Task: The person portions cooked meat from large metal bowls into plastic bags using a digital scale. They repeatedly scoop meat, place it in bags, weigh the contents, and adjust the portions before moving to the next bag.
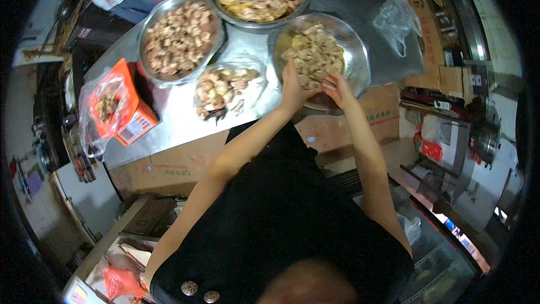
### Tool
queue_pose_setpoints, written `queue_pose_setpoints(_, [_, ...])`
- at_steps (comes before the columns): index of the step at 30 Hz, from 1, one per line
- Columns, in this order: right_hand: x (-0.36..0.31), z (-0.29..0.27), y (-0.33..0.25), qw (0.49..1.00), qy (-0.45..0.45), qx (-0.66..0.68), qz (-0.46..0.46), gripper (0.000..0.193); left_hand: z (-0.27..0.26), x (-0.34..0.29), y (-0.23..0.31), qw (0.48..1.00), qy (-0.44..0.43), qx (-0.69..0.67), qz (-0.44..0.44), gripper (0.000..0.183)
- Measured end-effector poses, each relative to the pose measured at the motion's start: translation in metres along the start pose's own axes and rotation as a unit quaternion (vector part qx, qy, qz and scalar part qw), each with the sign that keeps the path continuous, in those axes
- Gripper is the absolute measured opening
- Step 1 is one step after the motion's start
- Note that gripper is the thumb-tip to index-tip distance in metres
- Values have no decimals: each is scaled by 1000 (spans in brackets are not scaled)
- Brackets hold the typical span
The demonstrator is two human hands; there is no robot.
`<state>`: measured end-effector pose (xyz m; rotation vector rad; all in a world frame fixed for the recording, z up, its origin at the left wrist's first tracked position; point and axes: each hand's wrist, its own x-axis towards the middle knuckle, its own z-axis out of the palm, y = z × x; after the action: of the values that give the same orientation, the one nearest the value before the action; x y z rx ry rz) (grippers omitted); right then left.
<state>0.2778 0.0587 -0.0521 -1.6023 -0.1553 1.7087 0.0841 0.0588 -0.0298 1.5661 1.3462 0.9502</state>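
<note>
Over steel bowl (360, 50) | both hands' grip (292, 87) (337, 87) in chopped meat (315, 53)

An orange box (130, 114) with a pale label lies at the left of the metal counter (180, 121), partly under a clear bag (101, 107), and brown cartons (169, 166) stand below the counter edge.

I see a round steel bowl (358, 56) sitting at the near right edge of the counter (180, 118), shiny and slightly tilted toward me. It holds a heap of pale, chopped meat pieces (315, 53), tan and beige, piled mostly toward its left and centre. Both hands are in the heap at the bowl's near rim, touching the pieces.
</note>
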Motion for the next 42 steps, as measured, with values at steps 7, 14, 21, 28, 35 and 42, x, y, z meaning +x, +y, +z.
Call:
queue_pose_setpoints(7, [62, -34, -74, 836, 99, -437, -318, 48, 43, -2, 18, 986, 10, 124, -114, 133])
queue_pose_setpoints(14, [72, 24, -125, 924, -55, -379, 2, 89, 57, 26, 12, 972, -4, 196, -131, 130])
queue_pose_setpoints(21, [45, 67, -122, 857, -154, -490, -52, 87, 51, 67, -8, 994, -56, 69, -69, 141])
queue_pose_setpoints(28, [66, 38, -84, 880, -107, -427, -178, 73, 45, 71, 7, 994, -102, 25, -30, 136])
queue_pose_setpoints(35, [-5, 64, -108, 920, -53, -326, -209, 66, 61, 78, 15, 992, -90, -11, 91, 118])
queue_pose_setpoints(42, [-52, 96, -118, 912, -82, -302, -264, 49, -14, 62, 66, 986, -56, -106, 117, 122])
